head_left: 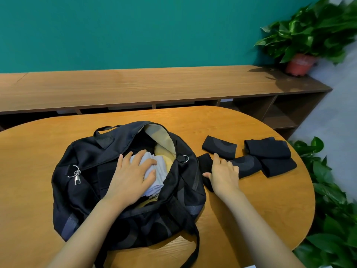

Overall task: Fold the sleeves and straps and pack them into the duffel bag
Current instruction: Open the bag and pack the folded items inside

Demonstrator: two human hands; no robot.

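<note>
Your black fabric duffel bag (83,151) sits on the oval wooden table (251,213) before you, left of centre, with a pale folded cloth (156,180) in its open mouth, gripped by your left hand (131,176). Just right of the bag, your right hand (224,176) rests on a folded black sleeve (249,165); three more folded black pieces (267,147) lie behind and right of it. A long wooden shelf unit (135,84) stands behind the table

left hand (133,171): showing bare, uncovered from the knuckles to the wrist.
right hand (224,175): appearing bare as well, its wrist likewise uncovered.
fingers (216,158): showing bare along their whole length on both hands.
left forearm (92,219): running bare down to the lower edge of view.
right forearm (257,223): running bare to that edge too.
</note>
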